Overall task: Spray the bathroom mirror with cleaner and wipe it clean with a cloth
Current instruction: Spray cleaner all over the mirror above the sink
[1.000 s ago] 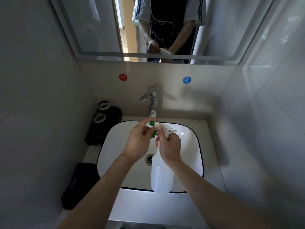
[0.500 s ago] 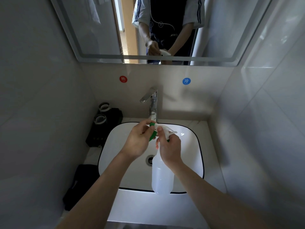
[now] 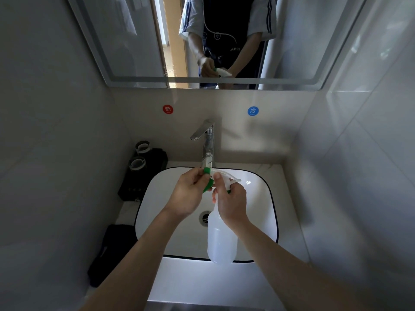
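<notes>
A translucent white spray bottle [image 3: 221,241] with a white and green trigger head hangs over the sink. My right hand [image 3: 231,203] is wrapped around its neck just under the head. My left hand [image 3: 190,194] pinches the green nozzle at the front of the head. The mirror [image 3: 134,41] fills the wall above and reflects both hands and the bottle. A dark folded cloth [image 3: 110,252] lies on the counter to the left of the basin, away from both hands.
The white basin [image 3: 262,198] with a dark rim sits below a chrome tap [image 3: 207,142]. A black holder with two cups [image 3: 141,167] stands at the back left. Tiled walls close in on both sides. Red and blue stickers mark the wall.
The view has tilted up a little, showing more of the mirror. Both hands stay on the spray head over the basin, with the left fingers shifting slightly on the nozzle.
</notes>
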Action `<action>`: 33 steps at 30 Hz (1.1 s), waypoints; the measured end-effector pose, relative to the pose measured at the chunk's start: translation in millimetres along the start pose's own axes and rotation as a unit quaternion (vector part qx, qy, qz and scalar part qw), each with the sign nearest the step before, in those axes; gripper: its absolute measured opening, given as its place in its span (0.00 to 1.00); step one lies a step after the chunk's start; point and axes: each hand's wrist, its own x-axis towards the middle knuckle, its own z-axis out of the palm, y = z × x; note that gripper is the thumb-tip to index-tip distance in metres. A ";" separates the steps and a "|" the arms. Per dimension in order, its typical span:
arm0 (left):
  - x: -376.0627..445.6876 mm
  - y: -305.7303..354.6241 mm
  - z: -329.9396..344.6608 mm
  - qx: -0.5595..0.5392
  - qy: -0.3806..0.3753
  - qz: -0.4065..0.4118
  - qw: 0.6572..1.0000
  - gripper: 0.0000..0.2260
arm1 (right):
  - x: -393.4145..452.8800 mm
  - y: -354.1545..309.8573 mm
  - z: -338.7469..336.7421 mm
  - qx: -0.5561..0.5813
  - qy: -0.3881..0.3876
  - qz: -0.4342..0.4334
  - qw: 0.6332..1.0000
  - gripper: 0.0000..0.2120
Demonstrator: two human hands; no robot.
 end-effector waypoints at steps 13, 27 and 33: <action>1.6 16.3 -6.5 0.050 -0.033 0.001 0.998 0.06 | 0.9 -3.1 -1.6 0.004 -0.013 0.032 0.999 0.33; -13.7 -13.1 3.5 0.016 -0.055 -0.075 0.996 0.20 | -6.8 -3.7 -36.4 -0.107 0.023 -0.062 0.992 0.15; -21.2 -37.4 28.3 0.076 -0.210 -0.087 0.971 0.41 | -17.3 11.5 -52.7 -0.298 -0.091 -0.141 0.940 0.32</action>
